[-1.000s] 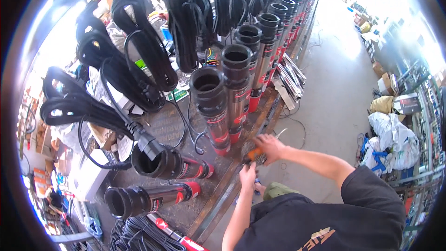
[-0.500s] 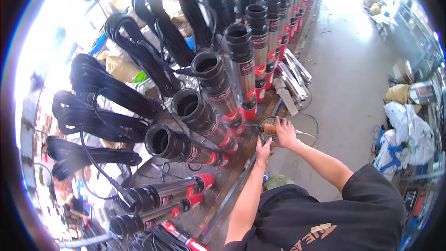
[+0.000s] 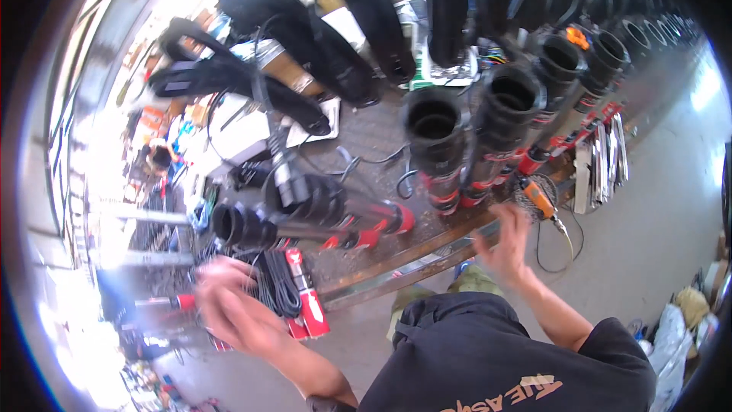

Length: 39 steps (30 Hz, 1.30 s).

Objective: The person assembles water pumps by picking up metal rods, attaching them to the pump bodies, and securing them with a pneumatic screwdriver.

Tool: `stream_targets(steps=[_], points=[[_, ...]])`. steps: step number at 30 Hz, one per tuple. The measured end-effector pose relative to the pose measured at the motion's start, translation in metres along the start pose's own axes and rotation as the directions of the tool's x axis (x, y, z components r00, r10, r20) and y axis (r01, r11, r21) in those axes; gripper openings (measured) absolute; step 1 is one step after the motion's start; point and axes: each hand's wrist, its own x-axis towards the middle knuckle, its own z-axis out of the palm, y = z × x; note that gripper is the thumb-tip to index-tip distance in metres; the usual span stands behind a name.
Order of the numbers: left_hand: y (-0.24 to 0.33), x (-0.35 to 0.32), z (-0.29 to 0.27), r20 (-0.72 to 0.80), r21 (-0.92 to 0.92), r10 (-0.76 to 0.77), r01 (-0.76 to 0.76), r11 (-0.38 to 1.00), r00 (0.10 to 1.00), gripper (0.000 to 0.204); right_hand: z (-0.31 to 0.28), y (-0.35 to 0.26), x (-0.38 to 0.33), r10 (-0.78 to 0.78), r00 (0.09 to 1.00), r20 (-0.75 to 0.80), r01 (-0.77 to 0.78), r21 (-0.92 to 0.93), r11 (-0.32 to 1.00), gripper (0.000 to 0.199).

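Fingers on my right hand [image 3: 507,248] are loosely spread with nothing seen in them; left hand [image 3: 232,301] is blurred, can't tell its grip. Counter [image 3: 381,126] carries a row of upright black-topped tubes [image 3: 442,152]; those at the left end look tilted, maybe lens bend. Black cable coils [image 3: 450,15] behind. Dark cable bundle [image 3: 278,286] just beside the left hand. Orange tool [image 3: 538,198] at the front edge, near but apart from my right hand. I'd judge the tubes already set out, no tool work under way; can't tell which are finished or left.
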Motion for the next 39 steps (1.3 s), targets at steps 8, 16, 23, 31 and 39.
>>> stream_targets(steps=[8,16,23,31,39], points=[[-0.076,0.086,0.023,0.377,-0.119,-0.192,0.253,0.96,0.906,0.017,0.062,-0.201,0.122,-0.108,0.945,-0.307,0.232,0.402,0.886,0.086],[-0.095,0.091,0.024,0.162,-0.202,-0.266,0.295,0.934,0.95,0.012,0.085,-0.202,0.188,0.016,0.97,-0.244,0.129,0.567,0.813,0.054],[-0.099,0.073,0.004,0.313,-0.281,-0.094,0.187,0.941,0.945,0.008,0.086,-0.194,0.189,0.084,0.933,-0.349,0.1,0.476,0.874,0.05],[-0.064,0.051,-0.006,0.257,-0.227,0.098,-0.039,0.973,0.961,0.006,0.083,-0.234,0.152,-0.225,0.563,-0.795,0.26,-0.088,0.962,0.067],[0.002,-0.04,-0.066,0.286,-0.373,0.23,-0.113,0.921,0.93,0.02,0.157,-0.28,0.201,-0.089,0.85,-0.518,0.172,0.114,0.979,0.091]])
